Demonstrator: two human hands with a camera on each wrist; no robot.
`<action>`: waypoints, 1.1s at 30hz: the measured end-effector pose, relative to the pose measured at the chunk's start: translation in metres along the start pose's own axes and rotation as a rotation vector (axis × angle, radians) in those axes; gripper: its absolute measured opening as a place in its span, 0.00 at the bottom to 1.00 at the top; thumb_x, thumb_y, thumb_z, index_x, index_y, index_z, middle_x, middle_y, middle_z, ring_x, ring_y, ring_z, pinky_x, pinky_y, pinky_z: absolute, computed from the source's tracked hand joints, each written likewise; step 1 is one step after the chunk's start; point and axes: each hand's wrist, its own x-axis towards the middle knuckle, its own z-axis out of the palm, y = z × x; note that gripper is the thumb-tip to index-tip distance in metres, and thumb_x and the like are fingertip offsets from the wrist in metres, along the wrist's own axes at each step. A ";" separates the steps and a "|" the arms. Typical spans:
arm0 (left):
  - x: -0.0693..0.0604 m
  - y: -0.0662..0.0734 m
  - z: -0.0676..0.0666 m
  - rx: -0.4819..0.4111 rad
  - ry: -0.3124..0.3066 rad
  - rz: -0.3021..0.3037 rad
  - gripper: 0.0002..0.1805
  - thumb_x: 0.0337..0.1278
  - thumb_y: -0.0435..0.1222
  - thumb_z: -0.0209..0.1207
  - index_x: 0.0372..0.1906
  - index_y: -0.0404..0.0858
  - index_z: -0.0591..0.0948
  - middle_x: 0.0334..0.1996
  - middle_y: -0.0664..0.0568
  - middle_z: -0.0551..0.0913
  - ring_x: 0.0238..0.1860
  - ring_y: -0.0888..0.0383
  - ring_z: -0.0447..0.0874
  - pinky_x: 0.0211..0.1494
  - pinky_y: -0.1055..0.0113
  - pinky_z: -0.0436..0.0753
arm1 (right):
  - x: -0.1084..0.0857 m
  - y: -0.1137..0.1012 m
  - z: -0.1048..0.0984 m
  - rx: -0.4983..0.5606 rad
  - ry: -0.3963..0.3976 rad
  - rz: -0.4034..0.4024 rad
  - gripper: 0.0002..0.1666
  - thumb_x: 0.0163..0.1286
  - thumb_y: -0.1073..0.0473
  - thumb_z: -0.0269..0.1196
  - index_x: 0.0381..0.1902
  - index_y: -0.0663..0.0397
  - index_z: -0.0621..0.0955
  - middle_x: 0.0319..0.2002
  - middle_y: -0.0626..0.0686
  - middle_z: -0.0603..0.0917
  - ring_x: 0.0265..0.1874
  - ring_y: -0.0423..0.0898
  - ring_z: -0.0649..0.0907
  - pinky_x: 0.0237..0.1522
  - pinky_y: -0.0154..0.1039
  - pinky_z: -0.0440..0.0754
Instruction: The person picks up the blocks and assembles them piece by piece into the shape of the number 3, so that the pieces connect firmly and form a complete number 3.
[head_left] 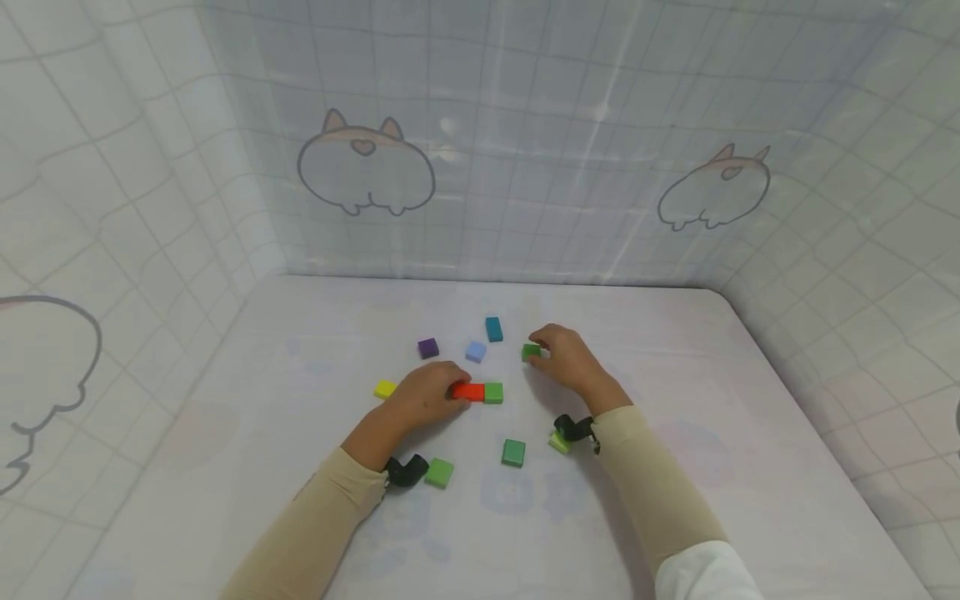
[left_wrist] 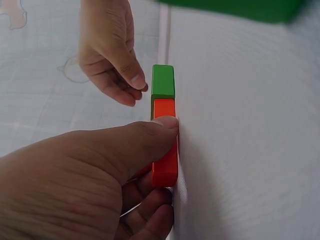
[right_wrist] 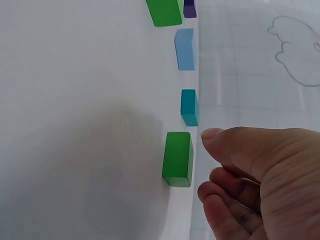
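Observation:
My left hand (head_left: 429,396) pinches a red block (head_left: 471,392) between thumb and fingers on the white tabletop. A green block (head_left: 493,392) stands end to end with the red one, forming a short row in the left wrist view. The thumb covers part of the red block, so I cannot tell whether it is one piece or two. My right hand (head_left: 568,362) hovers with thumb and fingers bent loosely beside another green block (head_left: 531,352). In the right wrist view a small gap separates the fingertips (right_wrist: 212,134) from that green block (right_wrist: 177,156).
Behind the hands lie teal (head_left: 493,329), light blue (head_left: 476,352) and purple (head_left: 428,347) blocks. A yellow block (head_left: 385,389) sits by the left hand. Nearer are green blocks (head_left: 438,472) (head_left: 513,452) and a lime block (head_left: 559,442) partly under the right wrist strap. Patterned sheets (head_left: 525,167) enclose the table.

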 end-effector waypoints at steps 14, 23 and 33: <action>-0.001 -0.001 0.001 0.000 0.006 0.002 0.26 0.56 0.44 0.70 0.60 0.44 0.82 0.55 0.55 0.82 0.54 0.57 0.77 0.63 0.57 0.79 | 0.003 0.015 0.000 0.166 -0.015 0.112 0.25 0.67 0.54 0.67 0.59 0.58 0.80 0.54 0.56 0.82 0.55 0.53 0.80 0.58 0.49 0.80; 0.000 -0.002 0.002 0.002 0.002 0.008 0.26 0.56 0.44 0.70 0.60 0.43 0.82 0.54 0.55 0.82 0.52 0.58 0.78 0.63 0.57 0.79 | 0.002 0.026 0.005 0.279 -0.020 0.142 0.26 0.66 0.53 0.69 0.60 0.55 0.80 0.54 0.55 0.83 0.56 0.52 0.81 0.59 0.49 0.79; -0.001 -0.001 0.002 0.003 0.001 0.000 0.26 0.56 0.44 0.70 0.60 0.43 0.81 0.54 0.56 0.82 0.53 0.57 0.77 0.63 0.57 0.79 | 0.002 0.034 0.009 0.389 -0.022 0.188 0.25 0.65 0.54 0.70 0.59 0.52 0.81 0.54 0.53 0.84 0.57 0.51 0.81 0.59 0.47 0.79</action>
